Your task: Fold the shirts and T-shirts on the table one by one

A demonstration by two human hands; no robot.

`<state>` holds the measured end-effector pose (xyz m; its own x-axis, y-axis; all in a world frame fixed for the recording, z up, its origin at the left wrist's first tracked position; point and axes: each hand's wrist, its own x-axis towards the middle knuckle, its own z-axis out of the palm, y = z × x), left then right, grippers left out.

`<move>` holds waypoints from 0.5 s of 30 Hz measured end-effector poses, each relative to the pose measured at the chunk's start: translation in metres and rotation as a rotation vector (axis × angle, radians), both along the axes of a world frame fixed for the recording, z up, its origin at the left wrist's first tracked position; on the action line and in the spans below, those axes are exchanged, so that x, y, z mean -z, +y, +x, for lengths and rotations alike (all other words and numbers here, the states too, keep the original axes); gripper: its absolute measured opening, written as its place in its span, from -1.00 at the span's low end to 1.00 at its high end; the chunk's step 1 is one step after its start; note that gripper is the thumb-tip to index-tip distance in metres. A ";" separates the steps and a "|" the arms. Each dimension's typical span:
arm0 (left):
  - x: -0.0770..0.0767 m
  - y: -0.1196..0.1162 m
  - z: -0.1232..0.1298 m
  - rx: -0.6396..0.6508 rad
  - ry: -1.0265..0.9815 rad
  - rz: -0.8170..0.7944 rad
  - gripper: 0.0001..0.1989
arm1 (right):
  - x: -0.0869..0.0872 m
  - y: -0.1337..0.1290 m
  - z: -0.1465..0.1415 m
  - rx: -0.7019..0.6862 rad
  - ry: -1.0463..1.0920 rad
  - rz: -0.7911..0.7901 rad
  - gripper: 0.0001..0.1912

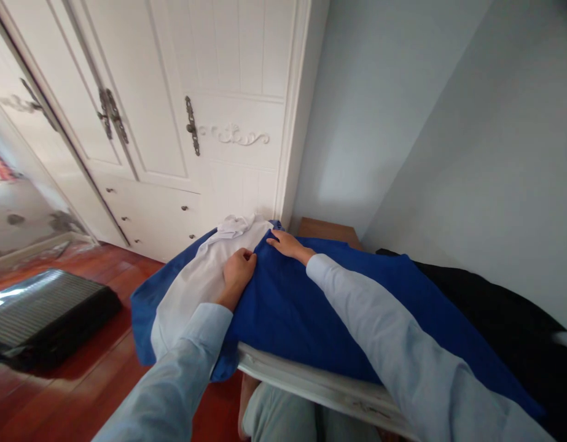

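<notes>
A blue garment [306, 301] is spread over a white padded-looking surface, with a white shirt [191, 288] beside it on the left. Its collar end lies at the far side, and more blue cloth [145, 313] shows beneath the shirt. My left hand [239, 269] rests over the white shirt, fingers curled closed on the edge of the blue garment where the two cloths meet. Slightly farther off, my right hand [289, 243] has its thumb and fingertips on the blue garment's upper corner, seemingly pinching it.
A white carved edge [311, 377] runs along the near side, above my legs. Black cloth [486, 307] lies at the right. Behind stand a white wardrobe [237, 73] and a brown wooden box-like piece [327, 230]. A dark ribbed case [48, 313] lies on the red wooden floor.
</notes>
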<state>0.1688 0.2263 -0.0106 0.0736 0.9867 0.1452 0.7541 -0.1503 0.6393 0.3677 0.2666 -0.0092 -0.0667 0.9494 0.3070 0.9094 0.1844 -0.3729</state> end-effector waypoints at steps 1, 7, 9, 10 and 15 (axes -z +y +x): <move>0.000 0.001 0.000 0.012 0.011 0.000 -0.76 | 0.001 -0.004 0.003 -0.004 0.003 -0.002 -0.56; -0.008 0.011 -0.002 0.097 0.154 -0.070 -0.71 | -0.011 -0.052 0.052 -0.047 -0.033 -0.016 -0.52; -0.019 0.019 -0.003 0.165 0.217 -0.141 -0.72 | -0.016 -0.077 0.080 -0.038 -0.068 -0.039 -0.53; -0.025 0.023 -0.003 0.200 0.245 -0.180 -0.74 | -0.018 -0.089 0.095 -0.020 -0.084 -0.051 -0.53; -0.058 0.026 0.011 0.329 0.480 -0.059 -0.64 | -0.016 -0.150 0.172 0.159 -0.140 -0.105 -0.54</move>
<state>0.1803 0.2522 0.0474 0.4216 0.9061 -0.0345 0.8810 -0.4003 0.2522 0.5393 0.1163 0.0069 0.0515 0.9776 0.2041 0.9681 0.0013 -0.2506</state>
